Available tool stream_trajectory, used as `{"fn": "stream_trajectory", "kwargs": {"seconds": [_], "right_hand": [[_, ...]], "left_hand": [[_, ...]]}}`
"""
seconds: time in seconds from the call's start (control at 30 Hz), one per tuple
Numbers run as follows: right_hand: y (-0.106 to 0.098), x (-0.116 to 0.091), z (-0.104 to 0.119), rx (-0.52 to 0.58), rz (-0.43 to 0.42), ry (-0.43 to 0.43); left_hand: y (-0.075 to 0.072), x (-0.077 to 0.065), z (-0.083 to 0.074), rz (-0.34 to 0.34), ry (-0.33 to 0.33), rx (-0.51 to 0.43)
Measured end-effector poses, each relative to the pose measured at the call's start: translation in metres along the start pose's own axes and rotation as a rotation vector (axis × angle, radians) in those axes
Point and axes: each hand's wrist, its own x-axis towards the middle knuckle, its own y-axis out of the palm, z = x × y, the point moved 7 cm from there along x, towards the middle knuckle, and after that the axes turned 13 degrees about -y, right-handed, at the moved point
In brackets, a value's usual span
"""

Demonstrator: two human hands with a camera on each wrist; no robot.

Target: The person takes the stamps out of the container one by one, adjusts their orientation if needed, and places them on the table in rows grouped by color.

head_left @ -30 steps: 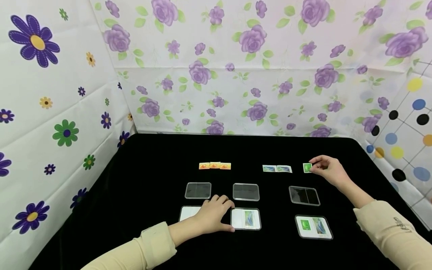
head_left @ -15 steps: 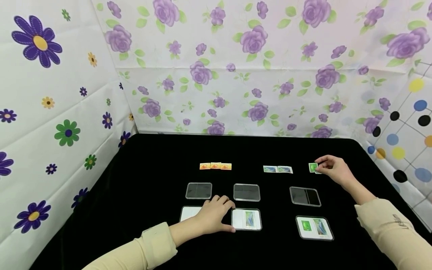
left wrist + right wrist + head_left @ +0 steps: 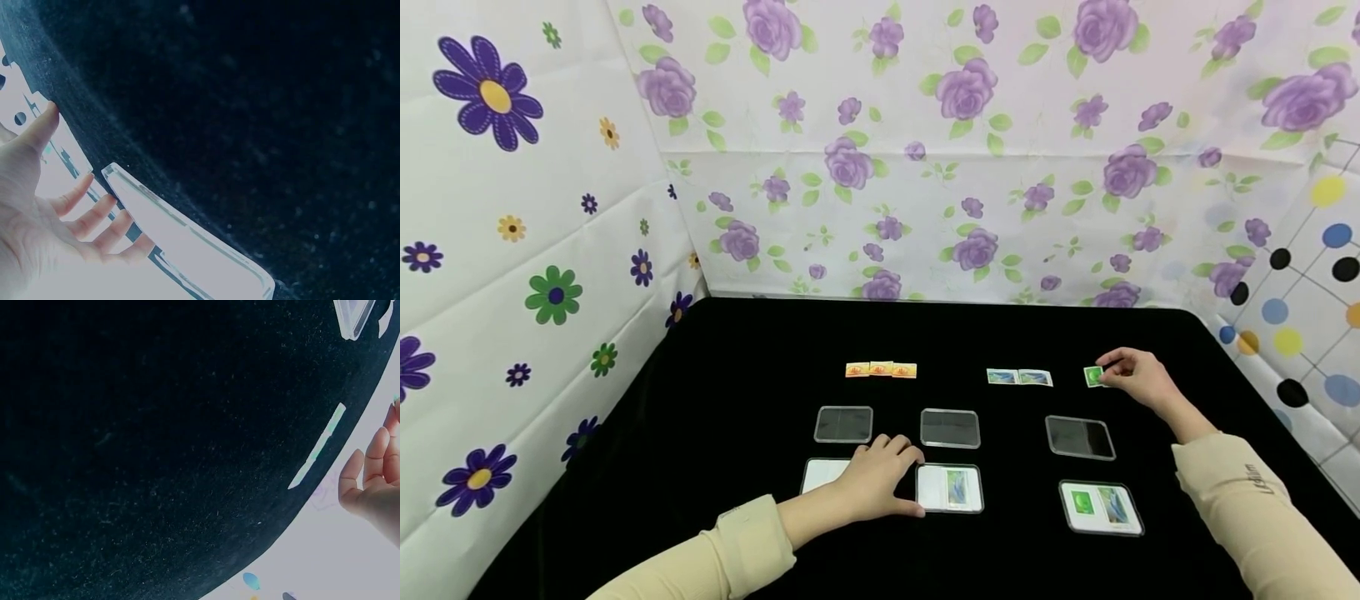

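grasps a small green stamp (image 3: 1091, 377) between thumb and fingertips of the right hand (image 3: 1138, 381), by its right edge, with most of the green face in sight; hard to tell if lifted or lying on the black cloth (image 3: 722, 417), or if 1 stamp or several. for a clean hold, probably best to pinch lightly and near the rim, without bending the paper or rubbing the print; check for a 2nd stamp clinging underneath, and tilt as little as possible. spreads the left hand (image 3: 876, 482) loosely, gripping nothing, with thumb and index tip at or just beside the 2 left corners of the middle white tray (image 3: 932, 487); hard to tell if truly touching. if bracing that tray, better to press gently from the sides than from above. inside it, 1 landscape stamp (image 3: 957, 488) on the right and a bare white space on the left. partly hidden behind the left hand, the left white tray (image 3: 820, 473); well apart, toward the right, the right white tray (image 3: 1081, 524), with 1 green piece (image 3: 1082, 502) and 1 landscape piece (image 3: 1117, 505) side by side. beyond the trays, 3 clear covers (image 3: 843, 424) in a row, best spared any brush from a sleeve (image 3: 752, 542). farther out, left of the green stamp, 2 blue stamps (image 3: 1002, 377) end to end, then 3 orange stamps (image 3: 882, 368) in a touching row: reach around, not across, so as not to scatter such light paper.
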Motion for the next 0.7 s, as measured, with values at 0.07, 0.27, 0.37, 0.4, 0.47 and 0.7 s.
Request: {"fn": "stream_trajectory", "kwargs": {"seconds": [0.07,0.27,0.37,0.4,0.47,0.7], "right_hand": [[0.0017,0.0010,-0.0011,0.000,0.013,0.004],[0.0031,0.0029,-0.0045,-0.024,0.014,0.024],[0.0039,0.0017,-0.0068,-0.037,0.013,0.032],[0.0044,0.0011,-0.0075,-0.042,0.013,0.035],[0.0053,0.0006,-0.0089,-0.055,0.009,0.034],[0.0099,0.0043,-0.0087,-0.092,-0.005,0.013]], "left_hand": [[0.0002,0.0000,0.0001,0.001,0.000,-0.001],[0.0013,0.0012,0.0009,0.001,-0.002,0.000],[0.0013,0.0016,0.0004,0.002,0.003,-0.001],[0.0011,0.0016,0.0001,0.002,0.005,0.000],[0.0008,0.0014,-0.0006,0.003,0.009,0.002],[-0.0006,-0.0002,0.0002,0.006,0.001,0.000]]}}
